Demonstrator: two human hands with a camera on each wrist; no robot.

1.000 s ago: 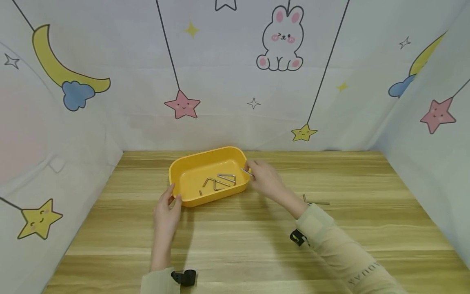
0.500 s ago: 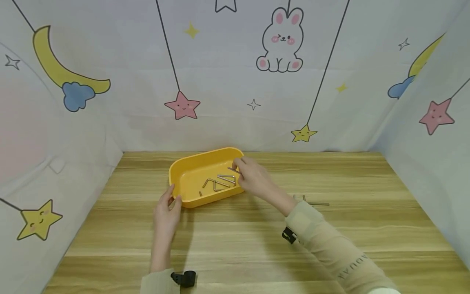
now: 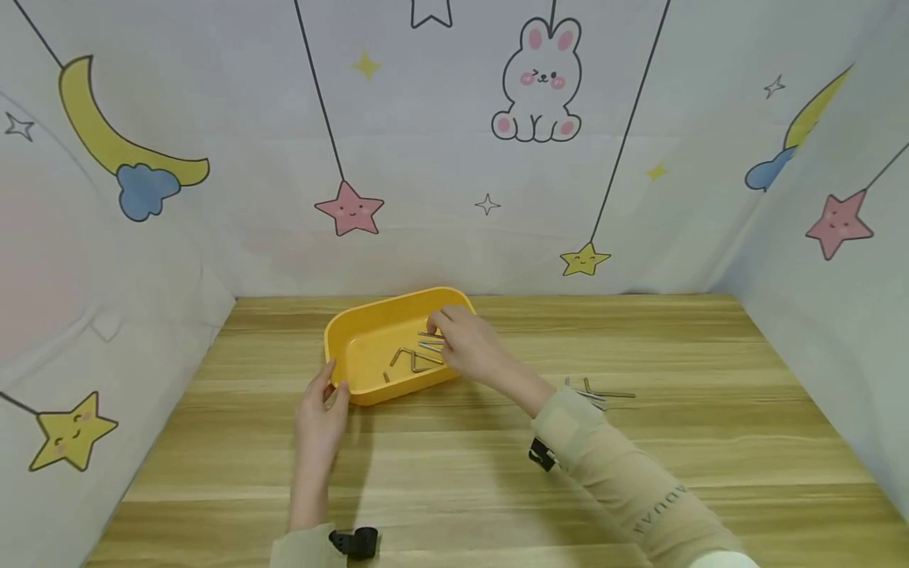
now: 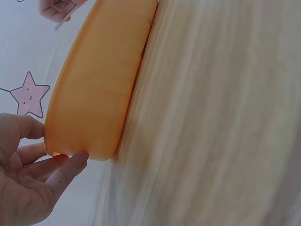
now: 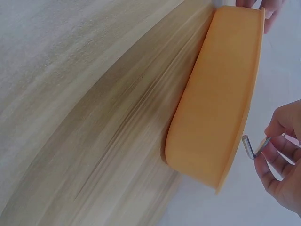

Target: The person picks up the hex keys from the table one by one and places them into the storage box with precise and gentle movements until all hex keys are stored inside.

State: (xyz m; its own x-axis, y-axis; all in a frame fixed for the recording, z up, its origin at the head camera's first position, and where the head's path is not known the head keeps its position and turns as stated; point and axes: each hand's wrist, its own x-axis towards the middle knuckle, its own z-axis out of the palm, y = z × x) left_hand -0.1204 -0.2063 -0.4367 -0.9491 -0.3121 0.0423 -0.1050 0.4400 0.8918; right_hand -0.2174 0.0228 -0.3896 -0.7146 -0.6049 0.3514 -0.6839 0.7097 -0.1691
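A yellow plastic tray [image 3: 408, 386] stands on the wooden table in the head view. My left hand [image 3: 321, 414] grips its near left corner, thumb against the front wall and fingers at the side. Over the tray's right part, my right hand [image 3: 474, 347] pinches a silver L-shaped hex key [image 5: 249, 149] between thumb and fingers. The right wrist view shows the key's bent end sticking out beside the tray's rim. Several more hex keys [image 3: 428, 357] lie on the tray floor, some partly behind my right hand. A very short metal piece [image 3: 387, 377] lies left of them.
To the right of the tray, several hex keys [image 3: 615, 394] lie on the table [image 3: 682, 442], partly hidden by my right sleeve [image 3: 611, 454]. A white cloth backdrop [image 3: 426, 260] with printed figures rises behind the table and along both sides.
My right hand has moved left with the hex key, from the tray's right rim to over its inside. More keys on the table show past the sleeve. My left hand stays at the corner.
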